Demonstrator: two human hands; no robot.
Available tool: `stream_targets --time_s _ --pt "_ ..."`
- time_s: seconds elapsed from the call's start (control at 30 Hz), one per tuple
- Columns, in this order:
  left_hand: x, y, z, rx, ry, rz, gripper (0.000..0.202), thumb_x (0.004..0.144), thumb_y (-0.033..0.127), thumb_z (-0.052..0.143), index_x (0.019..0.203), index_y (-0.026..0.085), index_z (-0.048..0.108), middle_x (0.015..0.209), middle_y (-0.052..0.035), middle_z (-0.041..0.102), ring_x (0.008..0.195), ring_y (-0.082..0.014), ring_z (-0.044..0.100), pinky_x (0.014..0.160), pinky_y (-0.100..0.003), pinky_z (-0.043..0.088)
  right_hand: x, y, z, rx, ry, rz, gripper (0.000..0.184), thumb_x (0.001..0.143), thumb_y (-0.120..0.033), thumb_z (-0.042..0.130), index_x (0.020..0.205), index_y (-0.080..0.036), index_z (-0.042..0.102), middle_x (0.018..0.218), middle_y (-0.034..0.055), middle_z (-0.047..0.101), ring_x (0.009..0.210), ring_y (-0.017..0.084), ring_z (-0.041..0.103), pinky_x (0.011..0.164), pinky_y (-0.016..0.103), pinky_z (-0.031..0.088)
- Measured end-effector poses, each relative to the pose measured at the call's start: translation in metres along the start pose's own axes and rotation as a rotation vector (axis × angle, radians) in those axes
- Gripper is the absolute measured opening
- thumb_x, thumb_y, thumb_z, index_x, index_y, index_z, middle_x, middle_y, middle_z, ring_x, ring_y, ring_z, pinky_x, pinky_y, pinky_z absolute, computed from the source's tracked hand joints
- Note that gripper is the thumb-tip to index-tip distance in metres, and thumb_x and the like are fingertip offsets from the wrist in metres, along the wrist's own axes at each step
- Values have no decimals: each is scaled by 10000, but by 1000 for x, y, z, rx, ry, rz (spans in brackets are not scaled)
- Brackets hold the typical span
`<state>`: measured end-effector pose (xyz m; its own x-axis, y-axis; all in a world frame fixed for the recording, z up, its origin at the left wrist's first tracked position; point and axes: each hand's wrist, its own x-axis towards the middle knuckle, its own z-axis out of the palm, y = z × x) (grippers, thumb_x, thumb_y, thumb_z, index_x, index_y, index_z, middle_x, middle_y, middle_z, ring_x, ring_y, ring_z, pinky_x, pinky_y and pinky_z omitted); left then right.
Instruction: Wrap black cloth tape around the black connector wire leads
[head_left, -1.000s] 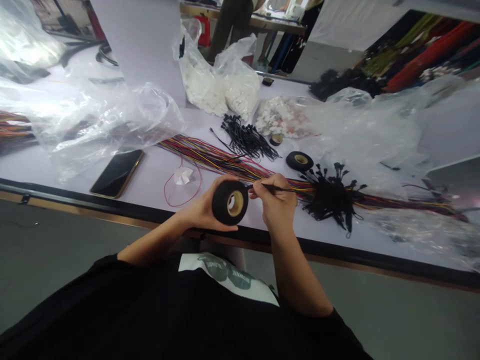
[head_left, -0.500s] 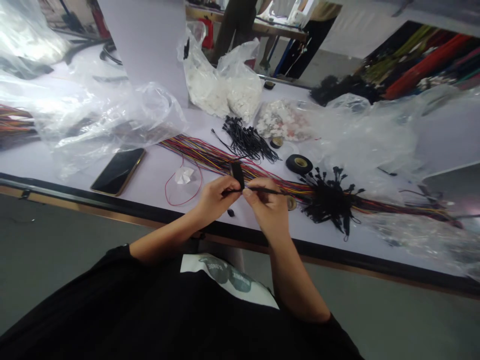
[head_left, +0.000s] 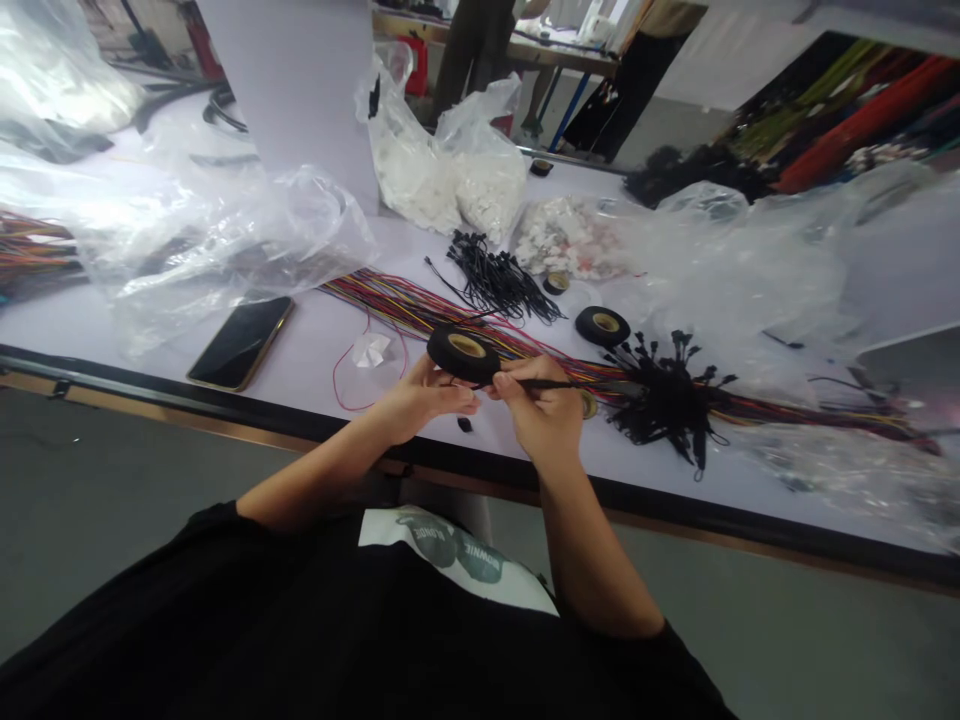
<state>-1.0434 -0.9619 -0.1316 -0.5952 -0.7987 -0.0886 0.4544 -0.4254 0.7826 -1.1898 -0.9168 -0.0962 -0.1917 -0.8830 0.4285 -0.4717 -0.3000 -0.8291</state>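
My left hand grips a roll of black cloth tape, held tilted with its tan core facing up. My right hand pinches a thin black-wrapped wire right beside the roll, its fingers closed on it. The wire leads right into a bundle of coloured wires lying across the white table. A cluster of black connectors sits on that bundle just right of my right hand.
A phone lies left near the table edge. A second black tape roll, black cable ties, a loose red wire with a white tag and clear plastic bags of white parts surround the work. A person stands at a far bench.
The tape roll has gone round the wire: face-on a second ago, edge-on half a second ago, now tilted above the wire. My right hand stays pinched on the wire.
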Motion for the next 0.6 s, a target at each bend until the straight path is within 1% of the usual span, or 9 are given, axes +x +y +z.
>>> stream_targets --time_s 0.1,0.17,0.23,0.3,0.4,0.43,0.47,0.53,0.6 --pt "7 4 -1 -81 -122 -40 486 558 419 810 935 195 601 884 -37 682 866 -205 673 782 -374 545 2 1 -2 13 -105 20 173 750 -319 634 621 -220 576 733 15 675 725 188 648 686 349 493" --pt "9 3 1 -54 -96 33 469 600 492 760 922 190 602 890 -52 671 921 -220 655 827 -395 527 3 5 -2 43 -97 70 192 735 -331 654 612 -214 564 700 10 667 681 180 645 662 340 491" --pt "5 0 4 52 -31 172 496 592 505 762 933 186 593 914 -59 656 956 -225 634 881 -408 500 2 13 -1 114 -19 173 211 737 -354 654 626 -213 541 630 -9 648 602 168 636 616 326 493" --pt "-3 -2 4 202 -11 292 609 496 441 838 986 185 582 1004 -71 632 1031 -238 597 967 -417 450 2 22 -1 191 57 272 217 736 -365 654 645 -215 527 564 -30 625 525 154 614 569 309 488" --pt "-13 -2 -1 525 -156 418 851 296 385 908 1052 187 574 1153 -103 569 1153 -283 516 1051 -431 378 3 27 -2 218 98 274 212 695 -333 692 622 -213 533 576 -36 636 556 143 615 600 296 486" --pt "-13 -2 -2 646 -207 462 841 308 427 898 1047 185 579 1176 -113 553 1173 -292 496 1055 -438 371 4 26 -3 213 91 253 212 682 -316 703 608 -211 535 604 -33 650 591 144 623 628 298 487" --pt "-12 -2 -4 749 -220 503 777 373 474 873 1032 181 582 1172 -119 549 1172 -290 491 1045 -443 376 4 23 -4 211 76 233 211 677 -302 707 598 -209 535 636 -28 663 630 147 633 659 303 488" --pt "-7 -4 -5 854 -108 556 556 584 489 778 993 173 572 1080 -103 576 1077 -240 537 972 -415 427 6 17 -5 215 26 192 205 682 -281 702 589 -208 534 692 -18 677 694 154 643 708 318 487" --pt "0 -6 -3 876 45 549 354 728 402 680 956 167 547 931 -59 595 885 -166 578 826 -333 482 7 10 -6 184 -10 123 189 682 -257 699 590 -210 541 744 -10 675 748 156 638 754 328 479"
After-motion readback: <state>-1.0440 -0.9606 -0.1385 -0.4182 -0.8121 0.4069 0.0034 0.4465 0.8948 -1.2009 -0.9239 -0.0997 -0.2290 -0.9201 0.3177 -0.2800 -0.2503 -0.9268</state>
